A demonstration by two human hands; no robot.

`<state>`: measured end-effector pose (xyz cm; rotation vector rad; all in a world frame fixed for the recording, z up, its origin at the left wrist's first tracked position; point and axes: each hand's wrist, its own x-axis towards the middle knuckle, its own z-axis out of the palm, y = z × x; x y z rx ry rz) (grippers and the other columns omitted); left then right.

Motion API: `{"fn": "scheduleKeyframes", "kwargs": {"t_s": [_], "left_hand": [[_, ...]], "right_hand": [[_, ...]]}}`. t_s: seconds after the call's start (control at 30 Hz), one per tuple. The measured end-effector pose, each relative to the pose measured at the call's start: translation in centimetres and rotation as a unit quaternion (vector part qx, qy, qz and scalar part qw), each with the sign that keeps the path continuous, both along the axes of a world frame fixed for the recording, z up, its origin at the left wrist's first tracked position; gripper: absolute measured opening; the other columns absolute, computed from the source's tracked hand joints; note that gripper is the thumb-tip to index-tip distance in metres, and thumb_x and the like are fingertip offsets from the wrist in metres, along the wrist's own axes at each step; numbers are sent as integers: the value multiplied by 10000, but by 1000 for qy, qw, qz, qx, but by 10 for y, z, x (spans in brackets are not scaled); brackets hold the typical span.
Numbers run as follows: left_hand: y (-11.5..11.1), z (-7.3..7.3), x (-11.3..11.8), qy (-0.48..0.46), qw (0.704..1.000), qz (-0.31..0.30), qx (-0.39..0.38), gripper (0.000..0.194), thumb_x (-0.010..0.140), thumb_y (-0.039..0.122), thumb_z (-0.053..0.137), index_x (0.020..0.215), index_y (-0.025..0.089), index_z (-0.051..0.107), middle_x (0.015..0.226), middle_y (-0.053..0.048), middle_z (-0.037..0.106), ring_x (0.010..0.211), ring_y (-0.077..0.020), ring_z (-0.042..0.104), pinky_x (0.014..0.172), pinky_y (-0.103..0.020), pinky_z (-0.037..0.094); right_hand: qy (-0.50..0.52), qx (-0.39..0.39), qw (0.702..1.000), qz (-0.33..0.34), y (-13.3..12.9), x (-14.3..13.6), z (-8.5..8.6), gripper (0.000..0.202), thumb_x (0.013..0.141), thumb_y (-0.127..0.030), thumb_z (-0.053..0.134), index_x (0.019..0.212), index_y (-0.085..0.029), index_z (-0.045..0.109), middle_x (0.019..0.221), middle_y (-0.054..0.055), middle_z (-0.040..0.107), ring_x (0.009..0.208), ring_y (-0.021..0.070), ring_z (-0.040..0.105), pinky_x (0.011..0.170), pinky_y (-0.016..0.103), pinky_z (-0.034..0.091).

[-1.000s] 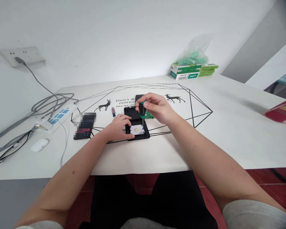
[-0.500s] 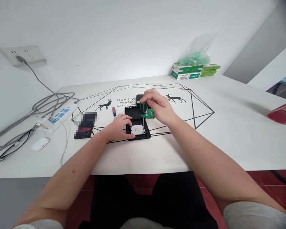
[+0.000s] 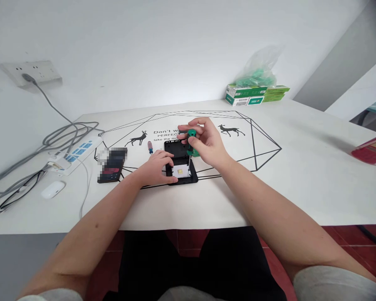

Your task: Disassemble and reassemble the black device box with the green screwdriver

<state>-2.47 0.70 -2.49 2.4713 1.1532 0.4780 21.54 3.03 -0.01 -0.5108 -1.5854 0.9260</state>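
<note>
My right hand (image 3: 209, 144) grips the green and black handle of a screwdriver (image 3: 191, 134), which stands nearly upright. Its shaft reaches down to the right side of an open black plastic case (image 3: 192, 179). Inside the case lies a white plate (image 3: 184, 170) with a small gold square on it. With thumb and fingers, my left hand (image 3: 160, 167) holds the case's left edge. Behind the case is a second black housing part (image 3: 175, 149). A green circuit board, mostly hidden, lies behind my right hand.
A small screwdriver (image 3: 150, 146) and a phone (image 3: 113, 165) lie to the left. Further left are a power strip (image 3: 78, 154), cables, glasses (image 3: 20, 191) and a white earbud case (image 3: 53, 189). Green boxes (image 3: 246, 94) with a plastic bag stand at the back right.
My right hand has turned around the screwdriver handle, its fingers now stretching further left. The handle leans slightly right. My left hand and the case have stayed put.
</note>
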Motion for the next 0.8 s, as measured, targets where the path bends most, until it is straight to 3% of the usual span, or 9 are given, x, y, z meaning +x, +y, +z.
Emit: {"fn": "scheduleKeyframes", "kwargs": {"t_s": [0.07, 0.17, 0.3, 0.43, 0.53, 0.67, 0.8], "left_hand": [[0, 0, 0, 0, 1000, 1, 0, 387, 769, 523, 895, 977, 264, 696, 1485, -115, 645, 1463, -385, 479, 1242, -634, 412], [0, 1, 0, 2, 1000, 0, -2, 385, 772, 527, 890, 977, 264, 698, 1483, -113, 645, 1466, -385, 475, 1243, -633, 413], [-1, 1, 0, -3, 1000, 1, -2, 387, 770, 528, 899, 978, 266, 703, 1470, -110, 650, 1466, -380, 473, 1242, -625, 418], [0, 0, 0, -2, 1000, 1, -1, 383, 771, 511, 908, 978, 265, 700, 1474, -107, 645, 1459, -370, 478, 1247, -615, 414], [1, 0, 0, 2, 1000, 1, -2, 392, 768, 513, 911, 976, 260, 696, 1481, -111, 640, 1461, -371, 474, 1251, -611, 409], [2, -1, 0, 7, 1000, 0, -2, 408, 763, 532, 912, 975, 261, 693, 1489, -115, 637, 1474, -380, 463, 1257, -626, 396], [3, -1, 0, 5, 1000, 2, -4, 409, 760, 529, 912, 979, 260, 695, 1494, -114, 634, 1472, -385, 464, 1246, -623, 409]], "right_hand": [[-20, 11, 1000, -2, -1, 2, 1, 214, 952, -316, 636, 1156, -293, 576, 1273, 56, 748, 1123, 216, 754, 978, 465, 620], [-70, 78, 993, -61, -1, 5, 3, 209, 953, -248, 576, 1132, -282, 677, 1307, 76, 709, 1243, 263, 684, 1020, 521, 588], [-97, 146, 975, -136, 1, 8, 6, 292, 954, -171, 522, 1076, -296, 756, 1124, 69, 637, 1120, 256, 648, 1005, 533, 567], [-82, 168, 974, -127, 1, 7, 6, 242, 991, -189, 505, 1015, -288, 725, 1074, 58, 669, 1069, 247, 661, 980, 511, 558], [-50, 143, 982, -110, 1, 4, 4, 71, 1007, -326, 604, 997, -277, 655, 1104, 55, 721, 1065, 238, 692, 906, 457, 571], [-39, 67, 991, -109, 0, -1, 0, 425, 816, -438, 883, 992, -289, 526, 1115, 24, 768, 996, 213, 734, 905, 432, 587], [-19, 31, 997, -75, -2, -4, -2, 376, 907, -428, 798, 1101, -306, 499, 1182, 33, 791, 1003, 199, 774, 964, 448, 601]]}}
